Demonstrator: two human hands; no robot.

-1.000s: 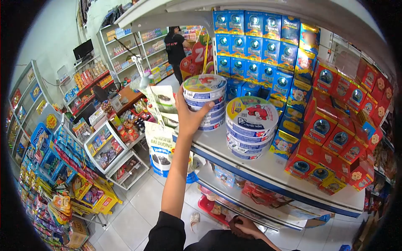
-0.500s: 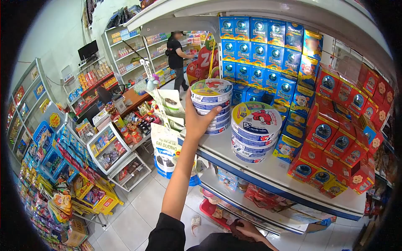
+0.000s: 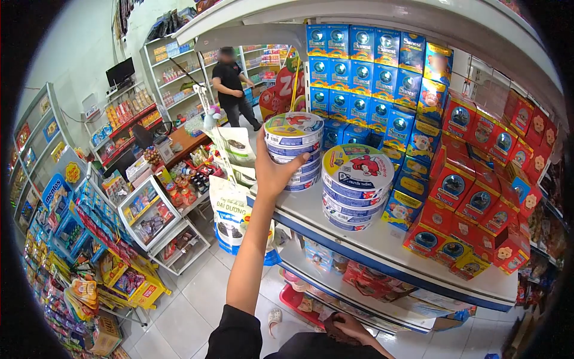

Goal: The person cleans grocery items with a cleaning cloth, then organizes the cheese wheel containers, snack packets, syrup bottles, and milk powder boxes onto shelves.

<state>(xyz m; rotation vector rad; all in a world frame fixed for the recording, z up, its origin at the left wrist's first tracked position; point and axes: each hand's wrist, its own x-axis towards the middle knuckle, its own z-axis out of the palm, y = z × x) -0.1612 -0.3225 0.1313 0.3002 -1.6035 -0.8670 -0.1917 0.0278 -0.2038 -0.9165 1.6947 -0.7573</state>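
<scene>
Two stacks of round boxes (image 3: pixel 357 170): one against the left hand (image 3: pixel 276 172), one right of it; one person (image 3: pixel 228 82) beyond.

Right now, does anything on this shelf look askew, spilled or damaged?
The red cardboard boxes on the white metal shelf look somewhat askew: they sit in uneven steps at differing angles, while most blue cardboard boxes stand in neat rows. Lens distortion may exaggerate that. I see no spill or obvious damage.

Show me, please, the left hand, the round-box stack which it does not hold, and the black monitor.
Left hand (image 3: pixel 275 173): head view, on the back of the hand.
Round-box stack (image 3: pixel 357 167), not held: head view, on the top box's lid.
Black monitor (image 3: pixel 120 72): head view, on its screen.
</scene>
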